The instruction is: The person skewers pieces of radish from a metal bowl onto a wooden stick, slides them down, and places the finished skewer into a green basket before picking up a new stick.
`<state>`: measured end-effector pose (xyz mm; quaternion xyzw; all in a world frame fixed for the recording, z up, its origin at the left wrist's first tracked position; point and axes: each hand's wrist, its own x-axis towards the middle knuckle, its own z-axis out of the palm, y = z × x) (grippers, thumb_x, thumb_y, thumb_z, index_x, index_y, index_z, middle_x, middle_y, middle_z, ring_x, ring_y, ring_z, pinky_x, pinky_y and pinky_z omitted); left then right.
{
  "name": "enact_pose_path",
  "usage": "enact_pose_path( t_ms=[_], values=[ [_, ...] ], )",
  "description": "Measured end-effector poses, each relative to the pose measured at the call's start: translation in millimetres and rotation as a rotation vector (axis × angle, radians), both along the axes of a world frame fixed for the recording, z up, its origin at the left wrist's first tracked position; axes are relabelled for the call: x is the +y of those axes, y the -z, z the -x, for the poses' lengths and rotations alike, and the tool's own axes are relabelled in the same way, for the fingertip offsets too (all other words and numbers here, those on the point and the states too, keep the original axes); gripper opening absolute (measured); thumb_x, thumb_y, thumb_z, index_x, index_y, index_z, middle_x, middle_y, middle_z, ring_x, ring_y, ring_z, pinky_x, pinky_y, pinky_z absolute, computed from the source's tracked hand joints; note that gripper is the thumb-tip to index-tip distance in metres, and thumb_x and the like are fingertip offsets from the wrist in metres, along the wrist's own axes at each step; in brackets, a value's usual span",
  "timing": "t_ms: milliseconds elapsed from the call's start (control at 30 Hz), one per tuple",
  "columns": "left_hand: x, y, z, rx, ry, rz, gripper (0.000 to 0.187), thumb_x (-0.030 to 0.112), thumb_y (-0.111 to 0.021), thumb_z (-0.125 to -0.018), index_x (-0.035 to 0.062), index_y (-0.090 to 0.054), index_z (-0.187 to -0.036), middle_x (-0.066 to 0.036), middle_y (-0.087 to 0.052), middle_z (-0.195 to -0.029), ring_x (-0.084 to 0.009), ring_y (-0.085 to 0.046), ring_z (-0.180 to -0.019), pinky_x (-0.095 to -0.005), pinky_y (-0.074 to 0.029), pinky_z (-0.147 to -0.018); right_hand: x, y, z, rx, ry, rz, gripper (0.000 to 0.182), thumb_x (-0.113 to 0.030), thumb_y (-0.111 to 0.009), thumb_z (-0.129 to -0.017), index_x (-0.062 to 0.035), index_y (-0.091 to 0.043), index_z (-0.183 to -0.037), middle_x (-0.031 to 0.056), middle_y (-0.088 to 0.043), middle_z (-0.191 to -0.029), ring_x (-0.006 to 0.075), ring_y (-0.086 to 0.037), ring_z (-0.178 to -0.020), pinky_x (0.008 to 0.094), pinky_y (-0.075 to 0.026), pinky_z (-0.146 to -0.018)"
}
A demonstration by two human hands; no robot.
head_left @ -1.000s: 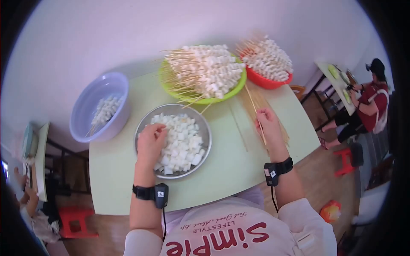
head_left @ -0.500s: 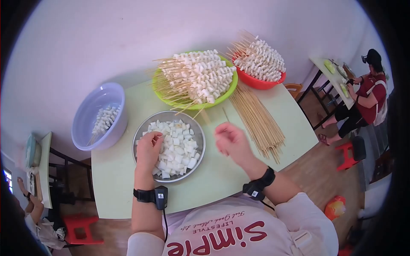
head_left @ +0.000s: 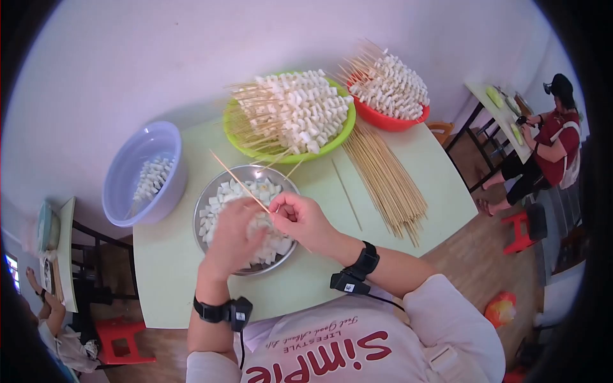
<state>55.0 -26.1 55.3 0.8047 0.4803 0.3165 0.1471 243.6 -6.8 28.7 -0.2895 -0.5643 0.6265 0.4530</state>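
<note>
My right hand [head_left: 299, 218] pinches a bamboo skewer [head_left: 237, 179] over the right side of a metal bowl [head_left: 205, 185]. The skewer slants up and left across the bowl, bare along the length that shows. White cut cubes [head_left: 217, 207] fill the bowl. Above them my left hand [head_left: 235, 233] is smeared by motion, close to the right hand and hiding part of the cubes. Whether its fingers hold a cube I cannot tell.
Behind the bowl, a green basin [head_left: 348, 131] and a red basin [head_left: 389, 126] hold piled skewered cubes. A purple basin [head_left: 115, 191] at left has some too. Bare skewers [head_left: 386, 182] lie at right, with a single skewer [head_left: 347, 195] beside them. A person [head_left: 559, 140] works at another table.
My right hand has moved left from beside the bare skewers to over the bowl, and a skewer now shows in it. My left hand has shifted slightly down and right.
</note>
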Motion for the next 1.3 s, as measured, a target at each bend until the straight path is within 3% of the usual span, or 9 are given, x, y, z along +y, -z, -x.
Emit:
enact_pose_path(
  t_ms=[233,367,633,800,967,1100,1167,1200,1300],
  values=[
    [-19,-10,-6,0.315,0.180,0.450,0.044,0.011,-0.068,-0.071,0.0202,-0.063,-0.114,-0.009,-0.038,-0.145,-0.0431,-0.022,-0.142,-0.0743,-0.012,-0.107,4,13,2,-0.016,0.025,0.059,0.007,-0.007,-0.059,-0.094,-0.0024,-0.056,-0.100,-0.0042,-0.055,-0.074,0.0008,-0.050,-0.064,0.0171,-0.041,-0.056],
    [-15,4,2,0.387,0.152,0.429,0.042,0.010,-0.069,-0.070,0.0193,-0.064,-0.110,-0.009,-0.039,-0.145,-0.0400,-0.026,-0.141,-0.0739,-0.019,-0.105,0,12,0,-0.106,0.022,-0.034,0.007,-0.007,-0.059,-0.094,-0.0021,-0.057,-0.098,-0.0054,-0.054,-0.072,-0.0001,-0.048,-0.061,0.0165,-0.039,-0.053],
    [14,32,39,-0.046,-0.204,0.080,0.031,0.006,-0.069,-0.073,0.0064,-0.062,-0.103,-0.015,-0.058,-0.122,-0.0371,-0.055,-0.113,-0.0376,-0.045,-0.096,5,14,1,-0.138,0.029,-0.046,0.009,-0.007,-0.063,-0.090,-0.0005,-0.059,-0.095,-0.0030,-0.056,-0.069,0.0025,-0.050,-0.060,0.0196,-0.041,-0.053],
    [23,38,45,-0.131,-0.247,0.114,0.028,0.004,-0.067,-0.076,0.0043,-0.062,-0.104,-0.013,-0.062,-0.109,-0.0286,-0.060,-0.101,-0.0344,-0.047,-0.087,10,-61,-13,0.057,-0.013,-0.004,0.006,-0.008,-0.064,-0.090,-0.0042,-0.060,-0.091,-0.0030,-0.056,-0.068,0.0020,-0.052,-0.060,0.0197,-0.042,-0.052],
    [18,38,43,-0.224,-0.293,0.194,0.029,0.004,-0.066,-0.078,0.0026,-0.062,-0.106,-0.012,-0.064,-0.104,-0.0232,-0.060,-0.096,-0.0323,-0.047,-0.085,109,-153,-94,0.452,0.454,-0.264,0.010,-0.014,-0.062,-0.091,-0.0059,-0.061,-0.086,-0.0013,-0.053,-0.062,0.0077,-0.046,-0.050,0.0234,-0.037,-0.046],
    [21,37,46,-0.250,-0.306,0.093,0.026,0.005,-0.067,-0.079,0.0013,-0.063,-0.104,-0.010,-0.064,-0.097,-0.0203,-0.060,-0.091,-0.0310,-0.047,-0.082,102,-103,-89,0.521,0.472,-0.245,0.009,-0.013,-0.061,-0.091,-0.0062,-0.060,-0.086,-0.0018,-0.053,-0.065,0.0080,-0.047,-0.053,0.0238,-0.038,-0.047],
    [21,45,51,-0.248,-0.376,0.093,0.024,0.006,-0.068,-0.080,0.0009,-0.063,-0.103,-0.008,-0.064,-0.091,-0.0169,-0.058,-0.086,-0.0288,-0.047,-0.079,31,-88,-32,0.023,0.401,-0.229,0.004,-0.011,-0.064,-0.089,-0.0068,-0.063,-0.090,-0.0046,-0.057,-0.074,0.0042,-0.051,-0.062,0.0214,-0.041,-0.054],
    [22,43,48,-0.348,-0.431,0.191,0.021,0.008,-0.069,-0.079,0.0009,-0.067,-0.099,-0.012,-0.067,-0.091,-0.0215,-0.062,-0.084,-0.0308,-0.049,-0.076,20,-52,-13,-0.078,0.296,-0.441,0.007,-0.009,-0.066,-0.088,-0.0055,-0.063,-0.094,-0.0050,-0.056,-0.072,0.0028,-0.050,-0.063,0.0214,-0.042,-0.056],
    [28,45,49,-0.419,-0.433,0.298,0.023,0.009,-0.071,-0.078,0.0017,-0.068,-0.099,-0.011,-0.067,-0.095,-0.0213,-0.062,-0.087,-0.0315,-0.047,-0.080,-9,-26,18,-0.107,0.003,-0.221,0.010,-0.006,-0.064,-0.090,-0.0038,-0.060,-0.099,-0.0050,-0.056,-0.073,0.0004,-0.049,-0.063,0.0174,-0.040,-0.054]
  ],
)
